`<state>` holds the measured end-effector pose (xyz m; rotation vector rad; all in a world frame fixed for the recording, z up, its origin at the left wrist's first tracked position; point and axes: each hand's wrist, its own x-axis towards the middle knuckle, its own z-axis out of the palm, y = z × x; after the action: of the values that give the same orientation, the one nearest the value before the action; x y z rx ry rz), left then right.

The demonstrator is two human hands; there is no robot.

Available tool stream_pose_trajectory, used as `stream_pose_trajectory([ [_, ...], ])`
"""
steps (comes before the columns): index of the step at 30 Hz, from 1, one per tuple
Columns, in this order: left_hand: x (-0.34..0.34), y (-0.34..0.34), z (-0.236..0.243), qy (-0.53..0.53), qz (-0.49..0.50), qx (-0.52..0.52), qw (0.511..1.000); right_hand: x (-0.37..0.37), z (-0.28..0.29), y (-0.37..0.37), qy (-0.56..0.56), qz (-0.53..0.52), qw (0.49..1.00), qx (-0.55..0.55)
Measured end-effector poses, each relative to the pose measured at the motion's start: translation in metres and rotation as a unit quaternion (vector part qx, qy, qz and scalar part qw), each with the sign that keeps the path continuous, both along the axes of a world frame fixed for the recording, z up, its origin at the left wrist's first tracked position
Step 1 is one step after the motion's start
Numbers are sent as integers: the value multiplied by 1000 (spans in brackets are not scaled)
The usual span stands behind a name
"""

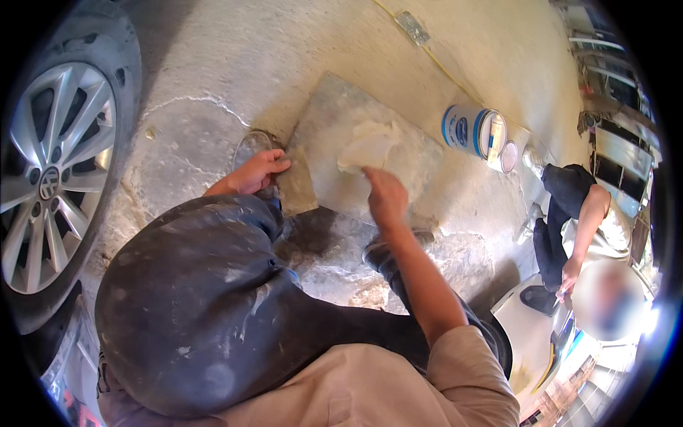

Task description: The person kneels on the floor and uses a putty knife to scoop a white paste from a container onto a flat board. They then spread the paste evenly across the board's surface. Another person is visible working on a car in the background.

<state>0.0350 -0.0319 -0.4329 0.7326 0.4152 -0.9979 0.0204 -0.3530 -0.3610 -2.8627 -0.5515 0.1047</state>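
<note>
- My left hand [257, 173] is pinched narrow, holding a thin tan sheet [299, 188] by its edge.
- My right hand [388, 199] is curled up small over the grey board [324, 107]. It is blurry, so I can't tell if it is holding something thin.
- The board lies flat on the floor [206, 71] in front of me. A pale smear of paste [373, 139] is on it, just past my right fingers.
- The tan sheet is at the board's left side and covers a bit of it.
- Next to my left hand is a round grey thing [249, 146]. My hand hides part of it, so I can't tell what it is.
- My big dark trouser leg [192, 306] is close to me and blocks a lot of the floor.
- On my left stands a car wheel [50, 181] with silver spokes.
- Past the board's right corner is a blue and white tin [462, 129]. A small round pale thing [509, 156] is right by it.
- A yellow cord [445, 67] runs along the floor behind the tin, with a little grey plate [413, 28] on it.
- On my right, another person [597, 220] is bent over a white curved panel [526, 341].
</note>
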Motion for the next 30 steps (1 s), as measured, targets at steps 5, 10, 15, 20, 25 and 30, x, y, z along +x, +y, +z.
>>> stream_pose_trajectory([
  [5,-3,2,-3,-8,5,2,1000,68,0,4,-61,-21,996,-54],
  [10,-2,0,-11,-1,10,-37,999,7,-45,21,-118,3,991,-61],
  [15,-4,4,-7,-11,-4,-2,1000,8,10,19,-3,-52,998,-30],
  [20,-1,1,1,-8,-2,-1,1000,67,-6,3,-47,-47,995,-76],
  [25,-5,2,-23,0,3,-33,999,-1,-46,15,-59,-15,994,-88],
  [30,-2,1,-2,-7,-6,3,1000,-6,4,-3,93,-106,990,3],
])
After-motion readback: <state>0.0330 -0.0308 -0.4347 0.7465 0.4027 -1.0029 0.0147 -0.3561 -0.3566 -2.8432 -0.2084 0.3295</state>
